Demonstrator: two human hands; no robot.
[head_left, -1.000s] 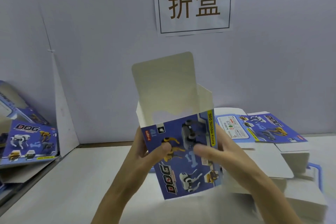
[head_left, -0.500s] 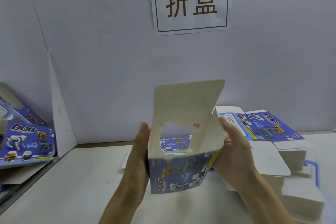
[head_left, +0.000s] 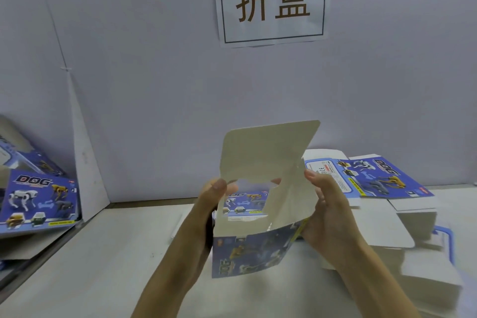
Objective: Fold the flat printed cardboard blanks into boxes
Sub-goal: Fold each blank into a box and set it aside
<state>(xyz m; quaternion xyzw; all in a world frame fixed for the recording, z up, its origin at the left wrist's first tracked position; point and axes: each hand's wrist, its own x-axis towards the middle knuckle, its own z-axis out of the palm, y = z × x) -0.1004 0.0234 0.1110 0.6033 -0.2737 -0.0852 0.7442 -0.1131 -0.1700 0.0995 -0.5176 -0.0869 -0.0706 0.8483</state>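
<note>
I hold a half-formed blue printed box above the white table, its open end toward me. Its white inner flaps stand up, with a window cut-out in the far wall. My left hand grips the box's left side, thumb on the top edge. My right hand grips the right side flap, thumb on its inner face. A stack of flat printed blanks lies on the table at the right, printed side up.
Folded blue dog boxes lean in a pile at the left edge. White blanks lie face down in a blue-rimmed tray at the right. A paper sign hangs on the grey back wall.
The box has tipped away from me, from its printed front facing me to its open end showing. Both hands moved from the front face to its sides.
</note>
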